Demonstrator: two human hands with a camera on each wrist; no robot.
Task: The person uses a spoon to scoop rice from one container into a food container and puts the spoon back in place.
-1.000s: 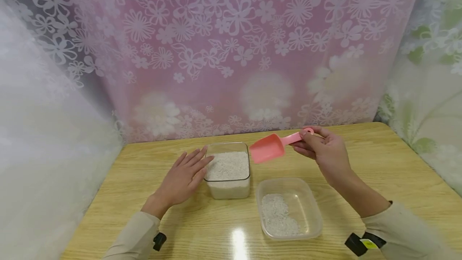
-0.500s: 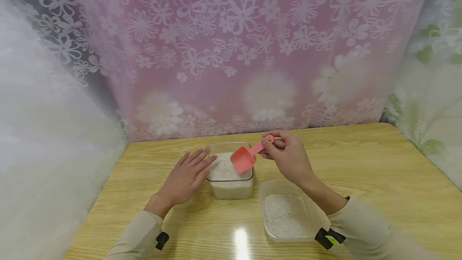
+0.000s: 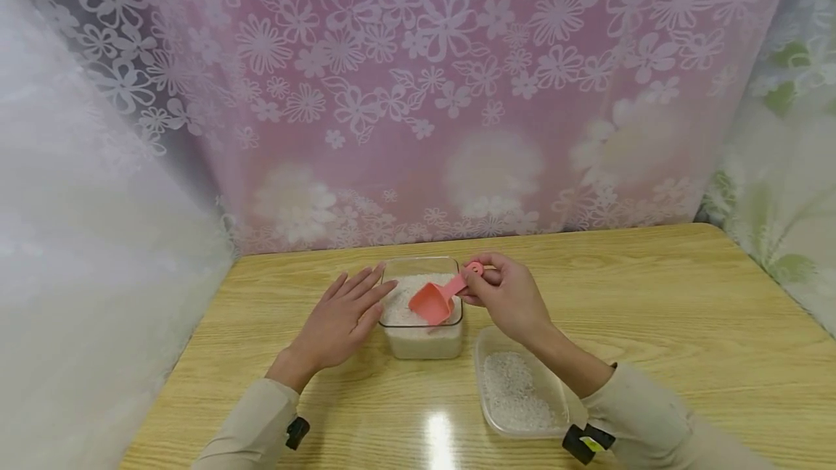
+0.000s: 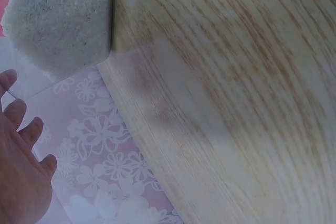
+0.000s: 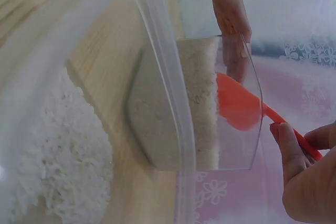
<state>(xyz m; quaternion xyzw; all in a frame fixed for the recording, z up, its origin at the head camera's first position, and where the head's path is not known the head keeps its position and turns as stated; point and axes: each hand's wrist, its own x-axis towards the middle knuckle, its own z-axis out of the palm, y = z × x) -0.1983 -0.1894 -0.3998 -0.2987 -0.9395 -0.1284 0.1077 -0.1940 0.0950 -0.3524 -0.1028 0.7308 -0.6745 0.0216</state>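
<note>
A clear square container point(image 3: 421, 343) of white rice point(image 3: 405, 296) stands near the back of the table. My right hand point(image 3: 512, 299) pinches a pink scoop point(image 3: 431, 303) by its handle, above the container's right rim. The scoop's bowl is inside the container, its tip at the rice surface in the right wrist view. My left hand point(image 3: 342, 318) has its fingers spread, fingertips at the container's left rim. In the left wrist view that hand point(image 4: 23, 166) shows beside the container, palm side visible.
A translucent plastic tub point(image 3: 486, 412) stands front right of the container, with a thin heap of rice point(image 3: 516, 390) in it; my right forearm passes over its edge. The wooden table point(image 3: 366, 419) ends at a pink flowered curtain point(image 3: 405, 165).
My right hand has carried the scoop left from beside the container, then down into it, onto the rice. The left hand keeps its place at the rim.
</note>
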